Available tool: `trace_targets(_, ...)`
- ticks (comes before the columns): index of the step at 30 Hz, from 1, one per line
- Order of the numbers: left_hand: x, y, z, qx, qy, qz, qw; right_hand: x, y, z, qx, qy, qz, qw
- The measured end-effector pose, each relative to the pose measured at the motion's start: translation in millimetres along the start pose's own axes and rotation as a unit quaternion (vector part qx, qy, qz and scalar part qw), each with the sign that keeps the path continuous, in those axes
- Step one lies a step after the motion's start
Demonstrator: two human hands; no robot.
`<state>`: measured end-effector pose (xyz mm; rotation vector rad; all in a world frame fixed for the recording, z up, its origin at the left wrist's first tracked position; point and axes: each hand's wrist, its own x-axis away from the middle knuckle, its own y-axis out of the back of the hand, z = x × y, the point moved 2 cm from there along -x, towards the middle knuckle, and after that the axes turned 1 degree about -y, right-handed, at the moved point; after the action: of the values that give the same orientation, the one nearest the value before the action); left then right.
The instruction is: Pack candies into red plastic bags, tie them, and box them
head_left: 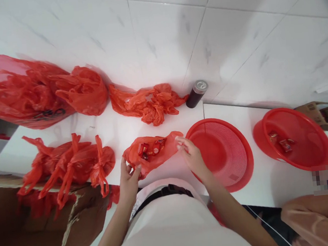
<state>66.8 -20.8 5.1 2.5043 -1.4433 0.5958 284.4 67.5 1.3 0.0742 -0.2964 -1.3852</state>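
In front of me a red plastic bag (167, 153) lies on the white table with its mouth spread open. Several small red packets (155, 148) show inside it. My left hand (129, 180) grips the bag's left edge between thumb and fingers. At the opposite end, my right hand (190, 153) pinches the bag's right end. Just beyond that hand stands a red perforated basket (245, 181), with no packets visible in it. Several tied red bags (77, 162) sit in a row to the left.
Against the wall are large red bags (27, 93), crumpled red bags (153, 101) and a dark tumbler (196, 94). A red basin (307, 136) holding a few packets stands right, near another person's arm (314, 209). An open cardboard box (86, 219) is at the lower left.
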Motion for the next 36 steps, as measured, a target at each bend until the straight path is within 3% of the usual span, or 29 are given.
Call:
trace_targets(3, 0.4, 8.7, 2.3, 0.001, 0.005, -0.005, 1.0, -6.5, 15.2, -10.2, 0.14, 0.074, -0.09, 0.983)
trace_targets(8, -0.7, 35.9, 16.7, -0.037, 0.02, -0.009, 0.999, -23.0, 6.7, -31.8, 0.174, 0.03, -0.025, 0.984)
trace_targets(11, 3.6, 54.3, 15.3, -0.082, 0.046, -0.028, 0.995, -22.6, 0.8, -16.0, 0.118, 0.013, -0.017, 0.993)
trace_targets(14, 14.0, 69.4, -16.4, -0.095, 0.045, -0.064, 0.992, -8.5, 6.0, 29.0, 0.025, 0.041, -0.062, 0.997)
trace_targets(18, 24.1, 80.4, -83.5, -0.086, -0.086, -0.149, 0.981, 10.1, 16.1, 89.1, -0.031, 0.118, -0.089, 0.988)
trace_targets(20, 21.6, 79.4, -99.2, -0.153, -0.122, -0.138, 0.971, 13.2, 16.9, 103.3, -0.032, 0.123, -0.06, 0.99)
trace_targets(22, 15.0, 76.0, -95.5, -0.222, -0.109, -0.089, 0.965, 15.9, 16.3, 109.3, -0.023, 0.112, -0.037, 0.993)
trace_targets(25, 6.3, 71.4, -73.7, -0.241, -0.09, -0.041, 0.965, 24.2, 13.1, 114.5, -0.018, 0.137, -0.017, 0.99)
trace_targets(31, 3.1, 70.2, -51.6, -0.219, -0.065, -0.021, 0.973, 31.0, -0.2, 112.5, -0.037, 0.127, 0.051, 0.99)
trace_targets(36, -0.6, 75.7, -36.2, -0.238, -0.054, -0.009, 0.97, 34.0, -15.1, 117.0, -0.018, 0.099, 0.036, 0.994)
